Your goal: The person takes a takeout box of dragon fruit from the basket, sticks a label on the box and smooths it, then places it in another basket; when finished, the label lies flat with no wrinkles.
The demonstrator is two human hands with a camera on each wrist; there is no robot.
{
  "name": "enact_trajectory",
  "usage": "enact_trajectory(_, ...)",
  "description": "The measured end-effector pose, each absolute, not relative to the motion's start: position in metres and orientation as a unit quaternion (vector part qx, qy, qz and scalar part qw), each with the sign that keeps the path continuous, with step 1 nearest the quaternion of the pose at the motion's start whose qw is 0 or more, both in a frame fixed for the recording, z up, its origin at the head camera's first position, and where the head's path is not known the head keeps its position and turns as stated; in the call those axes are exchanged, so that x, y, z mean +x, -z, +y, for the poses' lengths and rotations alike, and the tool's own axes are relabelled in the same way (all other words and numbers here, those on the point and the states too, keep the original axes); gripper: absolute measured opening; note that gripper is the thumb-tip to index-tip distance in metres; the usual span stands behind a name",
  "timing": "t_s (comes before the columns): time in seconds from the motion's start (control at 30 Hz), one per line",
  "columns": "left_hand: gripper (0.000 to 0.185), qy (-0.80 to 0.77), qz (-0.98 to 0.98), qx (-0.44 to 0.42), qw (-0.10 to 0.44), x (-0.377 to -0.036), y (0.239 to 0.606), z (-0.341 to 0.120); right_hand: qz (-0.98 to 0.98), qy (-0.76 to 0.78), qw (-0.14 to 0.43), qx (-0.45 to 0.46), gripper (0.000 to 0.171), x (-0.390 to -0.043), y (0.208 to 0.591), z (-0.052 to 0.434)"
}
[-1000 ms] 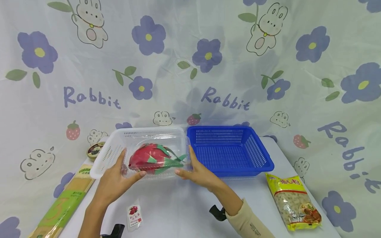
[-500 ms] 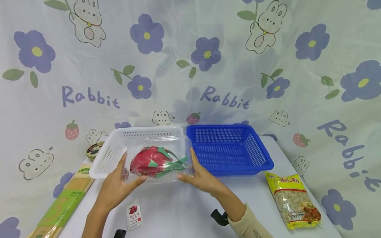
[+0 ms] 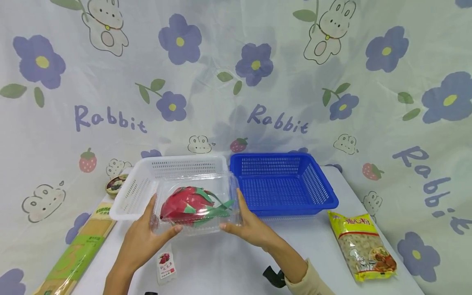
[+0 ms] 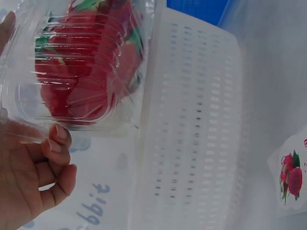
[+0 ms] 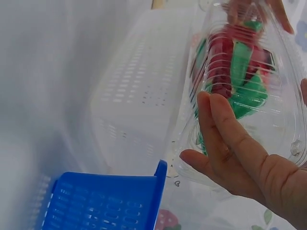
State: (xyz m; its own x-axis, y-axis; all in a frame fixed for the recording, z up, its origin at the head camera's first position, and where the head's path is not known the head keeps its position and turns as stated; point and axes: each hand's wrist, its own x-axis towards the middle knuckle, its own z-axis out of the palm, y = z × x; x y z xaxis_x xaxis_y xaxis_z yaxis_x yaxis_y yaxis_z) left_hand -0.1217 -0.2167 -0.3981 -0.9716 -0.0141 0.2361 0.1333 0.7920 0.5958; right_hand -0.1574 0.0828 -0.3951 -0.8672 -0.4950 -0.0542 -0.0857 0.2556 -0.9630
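Clear clamshell box (image 3: pixel 197 205) with red dragon fruit (image 3: pixel 186 200), left hand (image 3: pixel 141 241) and right hand (image 3: pixel 248 225) grips clasping its ends

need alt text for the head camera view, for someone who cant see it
Two hands, left hand and right hand, hold a clear plastic box with a red and green dragon fruit inside, at the front of a white basket. A blue basket sits beside it on a white table.
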Motion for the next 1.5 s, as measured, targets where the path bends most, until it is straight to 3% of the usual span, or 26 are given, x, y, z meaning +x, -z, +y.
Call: enact_trajectory(1.5,0.122,0.293,-0.953,0.025,0.065,-0.077,0.408,-0.180,0.763,0.590,0.183,-0.192,0.107,-0.098,0.401,0.119)
